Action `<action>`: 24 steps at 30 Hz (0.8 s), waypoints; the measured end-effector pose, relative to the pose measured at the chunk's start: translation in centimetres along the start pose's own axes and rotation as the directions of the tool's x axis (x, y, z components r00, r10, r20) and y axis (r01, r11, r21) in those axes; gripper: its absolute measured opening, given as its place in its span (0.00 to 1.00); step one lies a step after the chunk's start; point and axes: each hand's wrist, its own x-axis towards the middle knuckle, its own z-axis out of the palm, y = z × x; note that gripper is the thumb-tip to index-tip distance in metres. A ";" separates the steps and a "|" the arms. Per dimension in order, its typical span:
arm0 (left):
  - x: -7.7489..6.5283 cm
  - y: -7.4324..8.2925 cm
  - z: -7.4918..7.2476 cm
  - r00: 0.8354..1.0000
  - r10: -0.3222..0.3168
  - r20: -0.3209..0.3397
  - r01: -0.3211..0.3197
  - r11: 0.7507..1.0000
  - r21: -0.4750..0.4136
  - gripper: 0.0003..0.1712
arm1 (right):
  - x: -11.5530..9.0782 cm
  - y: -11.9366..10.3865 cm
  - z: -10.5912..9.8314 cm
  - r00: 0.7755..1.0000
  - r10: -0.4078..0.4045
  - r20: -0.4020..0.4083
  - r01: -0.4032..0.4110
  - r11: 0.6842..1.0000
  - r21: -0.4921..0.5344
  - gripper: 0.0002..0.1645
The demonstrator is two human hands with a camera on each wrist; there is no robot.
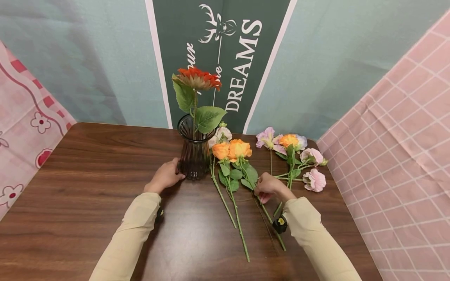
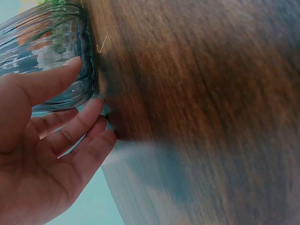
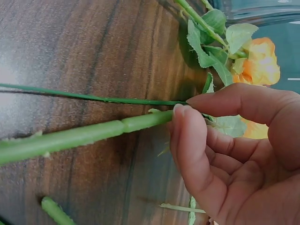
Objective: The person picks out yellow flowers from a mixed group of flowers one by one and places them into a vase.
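A dark ribbed glass vase (image 1: 194,160) stands upright near the table's back edge. In it is one red-orange flower (image 1: 198,79) with broad green leaves. My left hand (image 1: 164,175) holds the vase low on its left side, thumb across the front in the left wrist view and the other fingers behind the base. Lower right, my right hand (image 1: 268,188) pinches at a flower stem with thumb and finger. A thick green stem (image 3: 93,133) and a thin dark green one (image 3: 117,100) both reach these fingertips; I cannot tell which is pinched.
Orange roses (image 1: 239,150) lie right of the vase, stems pointing toward me. Whitish blooms (image 1: 223,133) lie behind them. Farther right are a purple flower (image 1: 268,137), another orange rose (image 1: 289,139) and pink flowers (image 1: 314,180). A pink checked cloth (image 1: 397,156) borders the right side.
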 end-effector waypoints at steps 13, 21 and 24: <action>-0.3 0.3 0.4 1.000 -0.016 -0.003 0.016 1.000 0.002 0.37 | -0.8 0.1 -0.4 0.995 -0.059 0.079 0.055 0.997 0.054 0.13; -0.4 0.2 0.7 1.000 -0.011 -0.019 0.011 1.000 0.007 0.37 | -0.7 0.5 -0.3 0.998 -0.032 0.051 0.029 0.998 0.059 0.10; -0.5 0.2 0.8 1.000 -0.011 -0.020 0.011 1.000 0.010 0.37 | -0.8 0.5 -0.4 0.997 -0.049 0.067 0.045 0.997 0.066 0.11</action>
